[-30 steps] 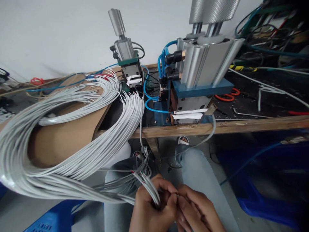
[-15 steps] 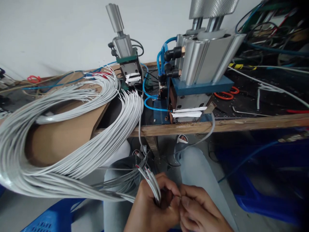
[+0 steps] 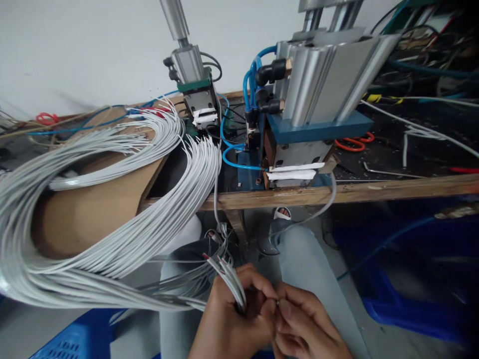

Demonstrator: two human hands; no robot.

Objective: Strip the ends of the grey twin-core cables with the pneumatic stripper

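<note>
At six o'clock, below the edge of the bench (image 3: 377, 190), the left hand (image 3: 232, 326) holds a small bunch of grey cables (image 3: 234, 285), whose ends point to eleven o'clock. The right hand (image 3: 309, 326), at its three o'clock, meets it: fingertips of both pinch narrowly on a tiny thing (image 3: 277, 301), which I cannot identify. Toward nine o'clock, a big cable coil (image 3: 149, 244) lies partly over cardboard (image 3: 93, 212).

Wood-edged black bench (image 3: 404, 190) beneath cardboard (image 3: 86, 212), a green-plated machine (image 3: 191, 72), a blue-plated machine (image 3: 318, 92), orange tubing (image 3: 352, 149) and a bent rod (image 3: 392, 174)
</note>
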